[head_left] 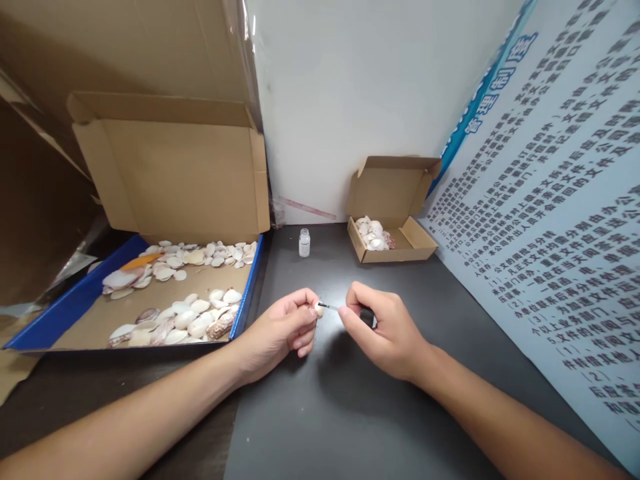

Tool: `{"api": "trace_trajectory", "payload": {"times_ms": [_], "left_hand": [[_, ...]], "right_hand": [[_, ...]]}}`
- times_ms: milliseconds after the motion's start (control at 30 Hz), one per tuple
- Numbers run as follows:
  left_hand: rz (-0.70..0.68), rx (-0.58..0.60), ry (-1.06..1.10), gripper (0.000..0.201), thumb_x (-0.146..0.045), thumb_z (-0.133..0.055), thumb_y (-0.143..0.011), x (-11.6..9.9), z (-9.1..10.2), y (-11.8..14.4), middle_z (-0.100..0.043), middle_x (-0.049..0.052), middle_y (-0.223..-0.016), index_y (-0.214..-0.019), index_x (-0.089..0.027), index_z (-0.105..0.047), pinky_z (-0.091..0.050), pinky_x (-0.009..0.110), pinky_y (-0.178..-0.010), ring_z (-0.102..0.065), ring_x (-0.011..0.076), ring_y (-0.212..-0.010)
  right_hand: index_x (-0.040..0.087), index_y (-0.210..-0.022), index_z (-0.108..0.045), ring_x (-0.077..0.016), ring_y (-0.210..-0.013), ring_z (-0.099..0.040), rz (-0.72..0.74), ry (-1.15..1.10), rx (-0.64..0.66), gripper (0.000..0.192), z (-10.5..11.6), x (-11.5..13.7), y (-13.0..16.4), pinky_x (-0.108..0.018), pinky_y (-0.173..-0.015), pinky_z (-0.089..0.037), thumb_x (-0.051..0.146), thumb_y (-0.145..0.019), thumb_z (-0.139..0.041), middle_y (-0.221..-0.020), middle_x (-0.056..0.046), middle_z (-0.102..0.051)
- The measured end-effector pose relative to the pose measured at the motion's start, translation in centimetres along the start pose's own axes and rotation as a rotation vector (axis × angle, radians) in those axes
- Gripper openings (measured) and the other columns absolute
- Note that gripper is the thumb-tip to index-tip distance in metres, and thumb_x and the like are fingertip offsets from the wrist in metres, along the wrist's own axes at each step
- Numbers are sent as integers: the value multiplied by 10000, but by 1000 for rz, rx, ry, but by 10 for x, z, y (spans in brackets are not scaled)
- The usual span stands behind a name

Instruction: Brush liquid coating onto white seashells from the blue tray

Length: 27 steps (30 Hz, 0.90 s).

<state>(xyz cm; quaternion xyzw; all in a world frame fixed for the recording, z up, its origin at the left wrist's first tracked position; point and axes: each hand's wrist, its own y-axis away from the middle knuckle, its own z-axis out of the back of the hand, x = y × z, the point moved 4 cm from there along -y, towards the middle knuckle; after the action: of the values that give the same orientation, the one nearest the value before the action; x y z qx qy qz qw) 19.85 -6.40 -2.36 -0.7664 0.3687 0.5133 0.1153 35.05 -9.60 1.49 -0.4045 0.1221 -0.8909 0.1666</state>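
Between thumb and fingers my left hand (290, 323) pinches a small pale shell (319, 309) above the dark table. My right hand (383, 327) is closed around the black cap of a small brush (331, 307), whose thin stem points left. The dark bristle tip meets the shell. Behind the hands stands a small clear glass bottle (305, 244), uncapped and upright, with a whitish label or content; I cannot tell which.
At left, an open blue-edged cardboard box (95, 327) holds many shells and an orange piece (141, 261). Back right, a smaller open cardboard box (413, 243) contains white shells (371, 233). A white panel (350, 80) rises behind; a printed board (560, 220) leans along the right.
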Motion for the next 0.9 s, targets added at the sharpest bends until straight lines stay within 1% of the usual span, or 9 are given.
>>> {"api": "trace_trajectory", "payload": {"times_ms": [167, 267, 333, 433, 500, 600, 667, 767, 900], "left_hand": [[1, -5, -4, 222, -319, -654, -856, 1, 1, -2, -340, -115, -522, -832, -199, -469, -313, 184, -451, -254, 52, -439], [4, -1, -6, 226, -325, -657, -858, 1, 0, -2, -338, -117, -516, -830, -198, -472, -314, 181, -449, -249, 52, -437], [2, -2, -1, 235, -335, -663, -855, 1, 0, -2, -336, -118, -513, -832, -201, -470, -312, 178, -447, -242, 53, -438], [2, -2, -4, 230, -332, -657, -861, 1, 0, -1, -329, -117, -514, -826, -201, -471, -313, 176, -448, -232, 54, -441], [1, 5, -11, 222, -329, -651, -865, 2, 0, -1, -327, -115, -520, -826, -199, -475, -318, 178, -452, -236, 55, -445], [-7, 6, -18, 226, -344, -654, -862, 2, 1, -1, -331, -112, -529, -842, -201, -480, -319, 182, -455, -249, 59, -451], [-10, 0, -21, 231, -353, -654, -861, 2, 2, -1, -326, -113, -529, -852, -203, -479, -315, 182, -455, -247, 60, -452], [-9, 1, -18, 233, -353, -653, -862, 3, 2, -1, -317, -118, -520, -854, -207, -471, -309, 179, -452, -230, 61, -449], [-4, 14, -10, 224, -342, -646, -869, 4, 2, -2, -320, -118, -516, -839, -210, -466, -313, 176, -448, -222, 60, -445]], "right_hand": [[217, -679, -356, -112, -534, -349, -58, 61, 8, 231, -1, -3, -1, -253, -540, -269, 236, -866, -491, -579, 58, -387], [216, -683, -361, -109, -534, -362, -23, 23, -13, 232, 0, -1, 0, -246, -540, -279, 248, -871, -492, -586, 58, -398], [216, -689, -366, -109, -531, -357, -17, 32, 7, 224, -1, 0, 0, -247, -539, -275, 251, -865, -499, -587, 59, -401], [216, -688, -363, -114, -535, -346, -76, 93, 33, 217, -2, -2, -1, -253, -541, -258, 238, -854, -501, -579, 58, -393], [216, -683, -358, -115, -536, -349, -94, 95, 15, 224, -2, -3, -1, -253, -541, -258, 235, -858, -497, -578, 58, -390], [217, -685, -357, -109, -532, -357, -33, 36, -2, 230, -1, 0, 0, -243, -538, -272, 240, -865, -499, -583, 60, -392], [217, -692, -367, -106, -525, -352, -1, 26, 28, 221, -3, 1, 0, -240, -535, -273, 239, -859, -510, -581, 63, -395], [216, -687, -374, -108, -523, -349, -21, 61, 76, 216, -5, 0, 0, -244, -533, -262, 238, -850, -515, -576, 62, -403], [217, -669, -346, -112, -528, -347, -65, 95, 43, 241, -3, -2, -3, -249, -536, -256, 237, -857, -495, -572, 58, -395]]}}
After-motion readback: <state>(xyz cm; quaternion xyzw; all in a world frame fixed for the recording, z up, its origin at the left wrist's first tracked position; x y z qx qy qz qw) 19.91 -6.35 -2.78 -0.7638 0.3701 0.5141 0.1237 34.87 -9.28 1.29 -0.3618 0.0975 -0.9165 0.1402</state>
